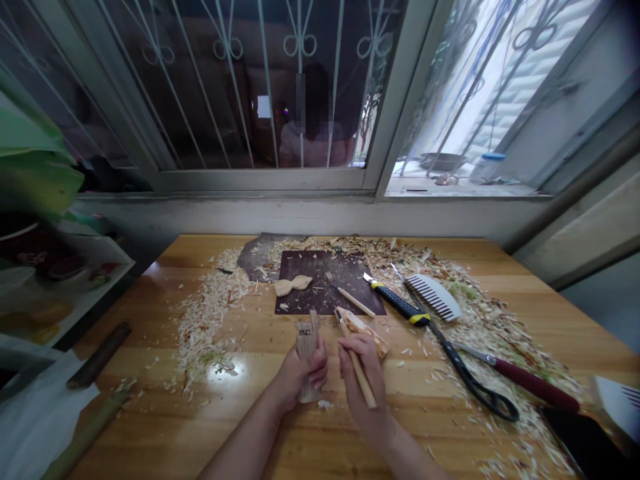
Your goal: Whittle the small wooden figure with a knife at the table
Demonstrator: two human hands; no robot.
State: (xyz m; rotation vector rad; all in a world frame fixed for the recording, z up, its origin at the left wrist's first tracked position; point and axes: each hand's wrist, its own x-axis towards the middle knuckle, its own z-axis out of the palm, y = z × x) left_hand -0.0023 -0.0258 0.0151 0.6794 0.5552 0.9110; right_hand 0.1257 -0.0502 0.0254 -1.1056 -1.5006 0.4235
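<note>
My left hand [305, 375] is wrapped round an upright piece of wood [306, 340], whose top is notched, with a thin strip standing up at one side. In my right hand [364, 377] is a carving tool [358, 363] with a pale wooden handle, its metal tip pointing up and away from me. The tip is apart from the wood in my left hand. Just beyond my right hand lies a partly carved wood piece [364, 327]. Farther off, a bow-shaped carved piece [293, 285] and a second wooden-handled tool [353, 299] rest on a dark mat [327, 267].
Wood shavings [205, 327] ring the work area. To the right lie a black and yellow utility knife [400, 303], a white comb-like piece [434, 296], a red-handled tool [535, 383] and a phone [585, 443]. A dark stick [100, 355] lies left; a barred window [265, 173] stands behind.
</note>
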